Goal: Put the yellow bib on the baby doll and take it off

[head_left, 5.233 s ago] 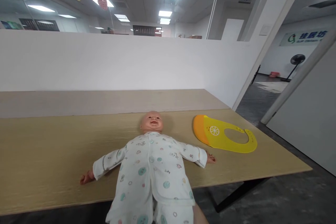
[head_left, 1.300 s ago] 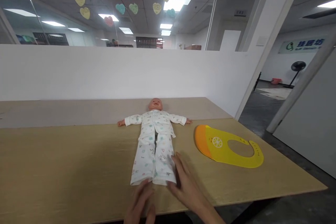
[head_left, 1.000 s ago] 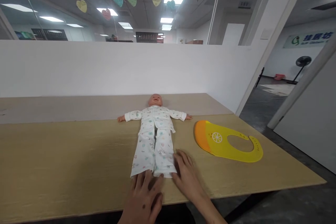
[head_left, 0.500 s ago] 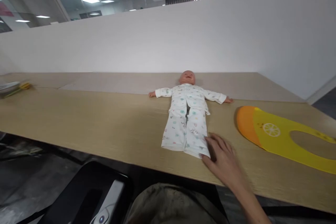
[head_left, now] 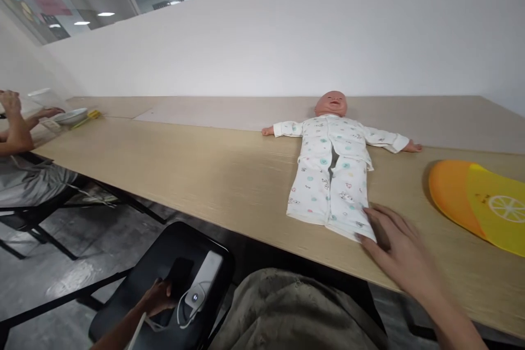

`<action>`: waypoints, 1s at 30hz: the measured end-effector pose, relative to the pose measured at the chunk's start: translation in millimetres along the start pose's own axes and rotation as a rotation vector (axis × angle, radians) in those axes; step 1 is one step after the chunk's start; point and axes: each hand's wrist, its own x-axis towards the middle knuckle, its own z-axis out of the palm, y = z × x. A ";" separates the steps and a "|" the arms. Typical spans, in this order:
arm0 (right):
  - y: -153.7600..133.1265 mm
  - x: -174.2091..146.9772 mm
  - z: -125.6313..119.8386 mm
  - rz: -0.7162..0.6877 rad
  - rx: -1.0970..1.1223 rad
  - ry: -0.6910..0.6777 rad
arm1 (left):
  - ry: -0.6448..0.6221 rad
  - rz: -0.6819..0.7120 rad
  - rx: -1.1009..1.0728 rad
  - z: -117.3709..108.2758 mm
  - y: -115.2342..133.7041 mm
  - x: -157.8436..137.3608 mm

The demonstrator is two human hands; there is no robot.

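Note:
A baby doll [head_left: 331, 105] lies on its back with its arms spread, dressed in a white patterned top [head_left: 346, 134] and matching trousers [head_left: 311, 188]. My right hand [head_left: 404, 249] rests at the hem of the trouser leg on the right, its thumb and fingers apart and the fingertips touching the cloth's edge. Down on the black chair, my left hand [head_left: 158, 296] has its fingers curled at the lower end of a dark phone [head_left: 180, 270]. Beside that hand is a white device with a cable [head_left: 209, 268].
A yellow and orange bib [head_left: 455, 191] lies right of the doll on the wooden table [head_left: 213, 169]. The black chair [head_left: 123, 295] stands at the table's front edge. At the far left another person's arm [head_left: 16, 131] is near a white bowl [head_left: 71, 116].
The view has swung left, so the doll and bib appear farther right. My left hand has come into view at the phone. My right hand stays at the trouser hem.

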 end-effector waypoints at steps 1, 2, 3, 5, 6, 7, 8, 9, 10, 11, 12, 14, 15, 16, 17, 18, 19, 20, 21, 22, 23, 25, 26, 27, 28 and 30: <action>0.4 0.3 -0.2 -0.010 0.003 -0.006 | -0.036 -0.076 0.021 8.2 -11.4 10.8; 0.4 0.5 -0.6 -0.019 0.008 -0.012 | -0.073 -0.146 0.042 15.1 -19.4 18.4; 0.3 0.6 -1.1 -0.028 0.016 -0.019 | -0.120 -0.199 0.060 20.1 -24.3 23.2; -0.5 0.8 -2.2 -0.040 0.029 -0.028 | -0.177 -0.216 0.074 24.0 -26.5 27.5; -1.0 0.9 -2.7 -0.041 0.030 -0.029 | -0.208 -0.222 0.084 23.5 -25.3 28.3; -1.3 0.9 -3.0 -0.040 0.029 -0.028 | -0.229 -0.225 0.092 22.1 -23.5 29.0; -1.6 0.9 -3.2 -0.040 0.028 -0.029 | -0.246 -0.229 0.104 20.2 -21.7 29.8; -1.7 1.0 -3.3 -0.040 0.028 -0.030 | -0.260 -0.234 0.119 18.5 -20.3 30.6; -1.6 1.0 -3.3 -0.040 0.028 -0.031 | -0.272 -0.234 0.133 17.3 -19.5 31.6; -1.4 0.9 -3.2 -0.041 0.029 -0.033 | -0.281 -0.230 0.146 16.8 -19.2 32.4; -1.1 0.9 -3.0 -0.044 0.029 -0.036 | -0.287 -0.225 0.158 16.9 -19.5 33.1; -0.6 0.7 -2.6 -0.044 0.025 -0.040 | -0.287 -0.206 0.178 18.6 -20.5 33.9; -0.4 0.7 -2.4 -0.042 0.024 -0.041 | -0.282 -0.200 0.181 19.6 -20.8 34.2; -0.5 0.6 -2.4 -0.041 0.023 -0.043 | -0.281 -0.201 0.183 20.5 -20.6 34.6; -0.6 0.5 -2.4 -0.040 0.024 -0.043 | -0.282 -0.209 0.183 21.0 -19.7 35.1; -1.0 0.5 -2.5 -0.039 0.026 -0.042 | -0.284 -0.220 0.180 21.1 -18.1 36.1; -1.4 0.5 -2.7 -0.039 0.028 -0.042 | -0.286 -0.228 0.175 20.8 -15.8 37.4; -1.9 0.5 -2.9 -0.039 0.032 -0.041 | -0.286 -0.231 0.171 20.2 -12.8 39.2; -2.3 0.4 -3.1 -0.038 0.035 -0.038 | -0.282 -0.228 0.168 19.4 -9.2 41.2; -2.7 0.4 -3.2 -0.036 0.037 -0.035 | -0.272 -0.221 0.163 18.5 -5.4 43.5; -2.9 0.3 -3.2 -0.035 0.039 -0.032 | -0.260 -0.214 0.156 17.8 -1.5 45.7; -2.7 -0.1 -3.0 -0.034 0.041 -0.027 | -0.237 -0.205 0.137 16.9 4.9 49.1; -2.4 -0.3 -2.8 -0.035 0.041 -0.027 | -0.228 -0.203 0.130 16.8 7.0 50.1; -2.0 -0.4 -2.6 -0.038 0.040 -0.028 | -0.218 -0.198 0.123 17.1 8.0 50.4; -1.6 -0.6 -2.5 -0.040 0.039 -0.030 | -0.208 -0.194 0.114 17.7 7.9 50.2; -0.8 -0.5 -2.3 -0.042 0.037 -0.033 | -0.184 -0.193 0.085 20.1 5.2 49.0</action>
